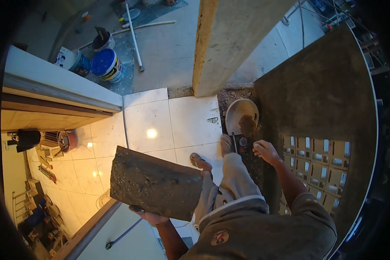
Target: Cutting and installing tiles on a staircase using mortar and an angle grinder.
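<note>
My left hand (149, 215) holds up a square tile (156, 182) from below; the tile's upturned face is coated with grey mortar. My right hand (266, 151) reaches forward to the edge of a grey rendered wall (316, 86), fingers bent, with nothing seen in it. Just beyond that hand a white round pan (242, 113) holds a dab of brown mortar. A thin tool with a dark handle (234, 141) lies beside the pan. My sandalled feet (201, 161) stand on white floor tiles (177, 121).
A concrete column (229, 43) rises ahead. Right of my arm the wall has a grid of vent blocks (316, 160). Blue-and-white buckets (106, 65) and white pipes (134, 39) lie on the floor far below. A ledge (60, 86) runs at left.
</note>
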Demonstrator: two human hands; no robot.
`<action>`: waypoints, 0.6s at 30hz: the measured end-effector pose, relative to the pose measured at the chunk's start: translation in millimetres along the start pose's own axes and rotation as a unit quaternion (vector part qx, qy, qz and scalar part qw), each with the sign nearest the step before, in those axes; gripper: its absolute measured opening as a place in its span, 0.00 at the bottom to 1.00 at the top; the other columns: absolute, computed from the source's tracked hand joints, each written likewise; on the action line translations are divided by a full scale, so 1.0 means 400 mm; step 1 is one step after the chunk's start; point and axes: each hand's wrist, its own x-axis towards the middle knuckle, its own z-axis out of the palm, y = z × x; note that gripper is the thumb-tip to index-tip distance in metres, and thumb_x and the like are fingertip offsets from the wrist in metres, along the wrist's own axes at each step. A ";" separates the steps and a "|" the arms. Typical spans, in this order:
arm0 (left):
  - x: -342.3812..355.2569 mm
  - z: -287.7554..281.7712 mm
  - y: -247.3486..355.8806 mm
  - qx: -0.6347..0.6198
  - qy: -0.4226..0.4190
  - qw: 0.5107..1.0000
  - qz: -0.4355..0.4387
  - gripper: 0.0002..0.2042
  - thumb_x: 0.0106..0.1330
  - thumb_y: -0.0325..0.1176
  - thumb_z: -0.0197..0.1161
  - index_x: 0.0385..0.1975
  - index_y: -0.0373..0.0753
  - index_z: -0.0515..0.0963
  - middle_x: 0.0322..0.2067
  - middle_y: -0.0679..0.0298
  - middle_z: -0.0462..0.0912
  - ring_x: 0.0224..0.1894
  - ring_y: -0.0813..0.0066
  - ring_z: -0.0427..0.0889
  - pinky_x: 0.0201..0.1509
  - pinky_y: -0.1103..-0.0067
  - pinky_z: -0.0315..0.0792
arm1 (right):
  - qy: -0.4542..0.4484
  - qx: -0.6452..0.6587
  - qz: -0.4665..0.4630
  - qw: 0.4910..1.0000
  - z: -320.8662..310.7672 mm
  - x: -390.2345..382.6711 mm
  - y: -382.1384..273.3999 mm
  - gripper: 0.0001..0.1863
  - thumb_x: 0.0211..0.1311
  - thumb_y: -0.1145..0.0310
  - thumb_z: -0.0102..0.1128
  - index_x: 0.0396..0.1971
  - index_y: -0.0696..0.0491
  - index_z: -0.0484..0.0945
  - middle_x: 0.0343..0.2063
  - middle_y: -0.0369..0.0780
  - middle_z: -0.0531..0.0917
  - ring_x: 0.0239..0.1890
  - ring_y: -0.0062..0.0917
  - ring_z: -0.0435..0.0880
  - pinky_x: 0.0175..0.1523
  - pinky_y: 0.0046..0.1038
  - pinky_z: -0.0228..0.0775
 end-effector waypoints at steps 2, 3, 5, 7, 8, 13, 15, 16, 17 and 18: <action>0.006 0.021 0.014 0.022 -0.003 1.000 0.011 0.40 0.71 0.64 0.54 0.75 0.43 0.58 0.73 0.53 0.62 0.71 0.45 0.63 0.73 0.46 0.62 | 0.023 0.022 -0.010 0.999 -0.032 -0.052 0.024 0.17 0.72 0.59 0.62 0.49 0.57 0.79 0.35 0.39 0.84 0.32 0.20 0.81 0.38 0.26 0.73; 0.012 0.024 0.015 0.031 -0.016 0.999 0.023 0.40 0.71 0.64 0.54 0.75 0.43 0.58 0.73 0.53 0.61 0.71 0.44 0.63 0.72 0.46 0.62 | 0.055 0.022 0.020 0.998 -0.059 -0.075 0.059 0.17 0.71 0.58 0.62 0.47 0.58 0.80 0.33 0.39 0.84 0.31 0.20 0.81 0.37 0.27 0.74; 0.031 0.016 0.016 0.018 -0.037 0.999 0.008 0.40 0.71 0.65 0.53 0.75 0.43 0.58 0.73 0.53 0.61 0.71 0.44 0.62 0.72 0.46 0.62 | 0.118 0.039 0.058 0.991 -0.105 -0.125 0.158 0.17 0.70 0.58 0.63 0.42 0.60 0.80 0.30 0.38 0.83 0.28 0.21 0.81 0.34 0.29 0.74; 0.049 0.002 0.015 0.003 -0.062 0.998 -0.011 0.41 0.71 0.65 0.52 0.75 0.43 0.58 0.74 0.53 0.61 0.72 0.44 0.62 0.72 0.45 0.61 | 0.151 -0.027 0.121 0.981 -0.149 -0.183 0.275 0.16 0.70 0.60 0.63 0.40 0.61 0.80 0.27 0.38 0.83 0.26 0.24 0.80 0.32 0.29 0.73; 0.060 -0.004 0.012 0.019 -0.045 0.999 0.003 0.41 0.70 0.66 0.52 0.75 0.43 0.58 0.74 0.53 0.60 0.72 0.45 0.61 0.73 0.46 0.61 | 0.162 -0.042 0.139 0.976 -0.162 -0.208 0.331 0.15 0.70 0.61 0.63 0.38 0.61 0.80 0.26 0.39 0.82 0.25 0.24 0.80 0.31 0.30 0.73; 0.076 -0.018 -0.006 0.024 -0.059 0.998 -0.002 0.42 0.69 0.68 0.52 0.74 0.43 0.60 0.74 0.53 0.60 0.72 0.46 0.62 0.73 0.46 0.60 | 0.232 0.022 0.255 0.939 -0.160 -0.291 0.510 0.15 0.69 0.60 0.62 0.33 0.59 0.81 0.24 0.39 0.81 0.22 0.26 0.79 0.28 0.33 0.73; 0.072 -0.015 -0.009 -0.002 -0.051 0.999 -0.008 0.41 0.70 0.67 0.51 0.73 0.42 0.61 0.73 0.53 0.61 0.71 0.46 0.63 0.73 0.47 0.61 | 0.198 -0.001 0.333 0.922 -0.146 -0.275 0.519 0.16 0.70 0.57 0.62 0.32 0.56 0.81 0.24 0.39 0.81 0.23 0.27 0.81 0.27 0.35 0.74; 0.065 -0.014 -0.009 -0.002 -0.043 0.999 0.001 0.41 0.70 0.67 0.51 0.73 0.42 0.61 0.73 0.53 0.61 0.71 0.46 0.63 0.73 0.47 0.61 | 0.191 -0.005 0.320 0.928 -0.147 -0.250 0.505 0.16 0.70 0.57 0.62 0.32 0.56 0.81 0.24 0.39 0.81 0.23 0.27 0.81 0.27 0.35 0.74; 0.058 -0.014 -0.008 -0.013 -0.056 0.998 0.010 0.40 0.70 0.66 0.52 0.73 0.42 0.61 0.73 0.53 0.62 0.70 0.46 0.63 0.72 0.48 0.61 | 0.121 -0.058 0.308 0.942 -0.149 -0.214 0.480 0.16 0.70 0.55 0.62 0.32 0.54 0.82 0.23 0.39 0.81 0.25 0.28 0.82 0.29 0.35 0.75; 0.042 -0.015 -0.004 -0.023 -0.076 0.997 0.015 0.39 0.71 0.64 0.53 0.72 0.42 0.62 0.72 0.53 0.63 0.70 0.47 0.64 0.72 0.49 0.62 | 0.050 -0.110 0.293 0.948 -0.155 -0.179 0.448 0.16 0.70 0.54 0.61 0.32 0.52 0.82 0.23 0.38 0.81 0.26 0.29 0.82 0.30 0.36 0.76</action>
